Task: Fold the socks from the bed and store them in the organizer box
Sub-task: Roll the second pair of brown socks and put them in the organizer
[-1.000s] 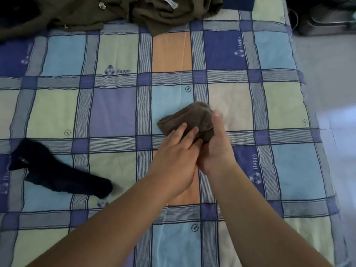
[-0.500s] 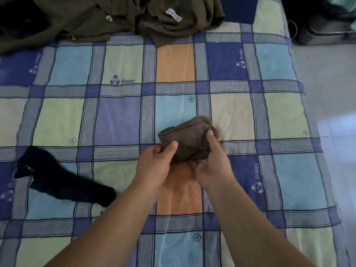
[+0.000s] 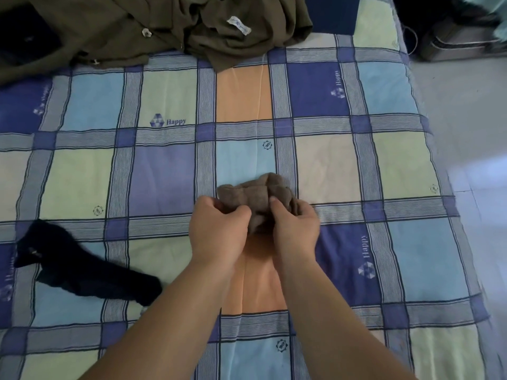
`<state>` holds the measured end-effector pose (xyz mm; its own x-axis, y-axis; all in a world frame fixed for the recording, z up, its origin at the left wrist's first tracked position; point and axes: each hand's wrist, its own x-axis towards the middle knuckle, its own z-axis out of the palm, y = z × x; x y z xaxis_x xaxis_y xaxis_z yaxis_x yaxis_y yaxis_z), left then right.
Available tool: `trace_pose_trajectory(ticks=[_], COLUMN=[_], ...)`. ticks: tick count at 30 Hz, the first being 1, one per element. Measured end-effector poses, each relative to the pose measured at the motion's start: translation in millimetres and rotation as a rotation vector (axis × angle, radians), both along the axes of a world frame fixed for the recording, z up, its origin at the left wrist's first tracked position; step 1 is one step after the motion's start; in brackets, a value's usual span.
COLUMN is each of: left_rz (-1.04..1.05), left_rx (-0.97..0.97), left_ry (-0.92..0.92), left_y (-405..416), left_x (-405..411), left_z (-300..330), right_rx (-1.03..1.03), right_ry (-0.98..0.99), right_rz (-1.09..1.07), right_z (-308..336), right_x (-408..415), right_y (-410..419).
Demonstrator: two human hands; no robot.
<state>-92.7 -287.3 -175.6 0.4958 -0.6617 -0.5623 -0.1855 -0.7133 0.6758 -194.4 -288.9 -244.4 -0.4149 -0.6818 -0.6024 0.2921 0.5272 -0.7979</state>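
A bunched brown sock bundle [image 3: 255, 196] rests on the checked bedsheet [image 3: 164, 174] near the middle of the bed. My left hand [image 3: 216, 229] grips its left side with the fingers curled into the fabric. My right hand [image 3: 296, 229] grips its right side, thumb on top. The lower part of the bundle is hidden between my hands. A pair of dark navy socks [image 3: 82, 272] lies flat at the left of the bed, apart from both hands. No organizer box shows in this view.
Crumpled olive-green clothing [image 3: 170, 28] covers the far edge of the bed. A dark blue object [image 3: 333, 15] stands behind it. The bed's right edge borders a pale tiled floor [image 3: 472, 133], with a dark case [image 3: 461, 45] on it at the top right.
My hands have drawn apart to either side of the brown bundle and closed into it, and the bundle looks more bunched. The view has tilted so everything sits lower in the frame.
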Motion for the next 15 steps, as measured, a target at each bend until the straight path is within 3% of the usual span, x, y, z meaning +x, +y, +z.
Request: trace_pose_trajectory(ticks=[7, 9, 12, 15], left_rz=[-0.083, -0.099, -0.136, -0.354], left_rx=[-0.093, -0.101, -0.156, -0.219], left_ry=[-0.093, -0.104, -0.032, -0.057], left_y=[-13, -13, -9, -3], left_x=[-23, -25, -26, -27], left_z=[5, 4, 3, 1], right_rx=[-0.038, -0.030, 0.015, 0.038], right_ry=[0.327, 0.337, 0.056, -0.432], right_rz=[0.243, 0.262, 0.137, -0.004], right_z=[6, 8, 11, 18], right_x=[2, 0, -3, -11], right_y=[4, 5, 3, 2])
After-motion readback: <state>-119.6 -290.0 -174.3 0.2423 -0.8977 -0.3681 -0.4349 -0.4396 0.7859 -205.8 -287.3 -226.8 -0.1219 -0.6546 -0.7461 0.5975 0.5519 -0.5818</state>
